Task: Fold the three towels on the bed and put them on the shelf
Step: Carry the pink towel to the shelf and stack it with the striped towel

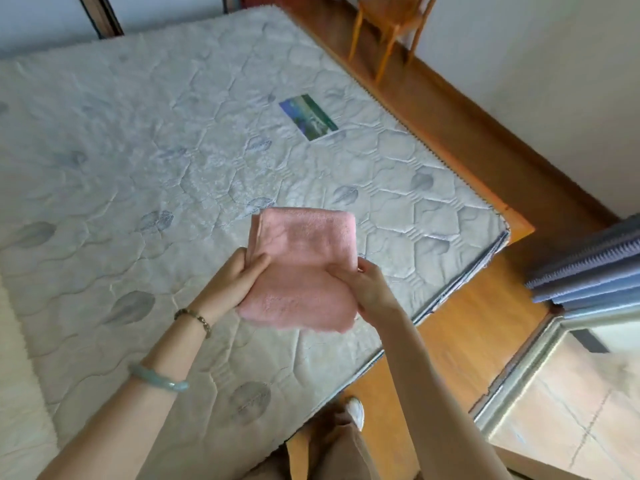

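Both hands, left hand and right hand, pinch the folded pink towel (above the bed), fingers closed on its sides to keep layers together.

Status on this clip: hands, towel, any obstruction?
Left hand and right hand both gripping folded pink towel, held above mattress. No other towels or shelf in view. Nothing obstructing.

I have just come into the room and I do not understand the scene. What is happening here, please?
A person stands at the corner of a bare mattress and holds a folded pink towel above it. The left hand grips one side of the towel and the right hand grips the other. No other towel shows on the bed. A wooden chair stands beyond the bed. No shelf is clearly in view.
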Available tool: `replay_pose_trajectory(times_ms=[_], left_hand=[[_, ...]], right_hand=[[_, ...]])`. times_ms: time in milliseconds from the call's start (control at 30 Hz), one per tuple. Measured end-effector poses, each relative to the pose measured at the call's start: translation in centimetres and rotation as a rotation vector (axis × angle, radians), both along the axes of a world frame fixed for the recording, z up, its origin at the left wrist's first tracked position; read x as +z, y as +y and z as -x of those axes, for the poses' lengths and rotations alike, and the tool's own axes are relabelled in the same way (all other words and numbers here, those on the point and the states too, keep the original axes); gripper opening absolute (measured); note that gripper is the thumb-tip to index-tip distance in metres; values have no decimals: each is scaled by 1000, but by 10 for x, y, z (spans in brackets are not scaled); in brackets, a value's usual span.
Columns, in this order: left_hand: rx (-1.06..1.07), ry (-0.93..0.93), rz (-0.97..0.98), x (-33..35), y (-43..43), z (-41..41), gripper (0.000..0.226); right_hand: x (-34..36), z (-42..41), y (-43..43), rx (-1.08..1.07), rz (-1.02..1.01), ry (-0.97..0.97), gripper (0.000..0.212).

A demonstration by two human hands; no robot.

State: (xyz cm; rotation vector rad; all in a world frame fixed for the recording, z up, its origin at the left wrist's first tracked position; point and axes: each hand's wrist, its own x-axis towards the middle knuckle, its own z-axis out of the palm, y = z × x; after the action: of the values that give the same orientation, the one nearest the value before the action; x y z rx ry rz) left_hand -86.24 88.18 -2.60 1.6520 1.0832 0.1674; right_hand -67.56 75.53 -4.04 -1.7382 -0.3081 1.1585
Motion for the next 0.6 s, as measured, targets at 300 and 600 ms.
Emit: replay_pose_trajectory(times_ms=[300, 600], left_hand=[[-217, -124, 207, 43, -91, -193, 33], [-362, -199, 305, 74, -216, -372, 35]], right_hand=[[51, -148, -152, -290, -99, 15, 43], [93, -287, -298, -454, -134, -93, 37]])
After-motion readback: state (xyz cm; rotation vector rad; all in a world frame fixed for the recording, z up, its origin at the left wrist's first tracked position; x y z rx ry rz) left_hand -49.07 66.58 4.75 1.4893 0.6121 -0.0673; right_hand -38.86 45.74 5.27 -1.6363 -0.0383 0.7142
